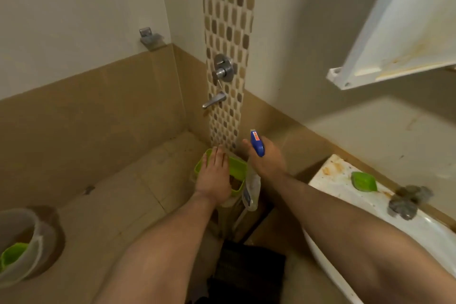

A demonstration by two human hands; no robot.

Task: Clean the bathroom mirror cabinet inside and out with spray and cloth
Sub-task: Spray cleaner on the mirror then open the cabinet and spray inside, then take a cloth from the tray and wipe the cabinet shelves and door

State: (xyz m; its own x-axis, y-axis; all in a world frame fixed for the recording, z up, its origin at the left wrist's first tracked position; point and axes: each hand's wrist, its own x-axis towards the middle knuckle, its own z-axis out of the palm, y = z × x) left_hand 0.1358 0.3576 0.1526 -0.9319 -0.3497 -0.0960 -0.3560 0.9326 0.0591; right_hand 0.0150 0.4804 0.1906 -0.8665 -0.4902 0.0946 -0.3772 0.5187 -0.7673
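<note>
Right hand point(265, 160), just right of the foot of the mosaic tile strip point(229, 32), is clenched round the neck of the spray bottle point(257, 143). The blue trigger head shows above the knuckles; the clear body hangs below, blurred, its label unreadable.

Left hand point(214, 175), just left of the strip's foot, lies with fingers straight over a green container point(238, 168). It covers most of the container, and actual contact cannot be confirmed.

Open cabinet door point(404, 27), white and stained, is well right of the strip and cut off by the frame edge; the cabinet interior is out of view.

Lower right of the strip is the washbasin point(328, 187), partly cut off, bearing a green soap dish point(364, 181) and a blurred tap point(407, 201).
</note>
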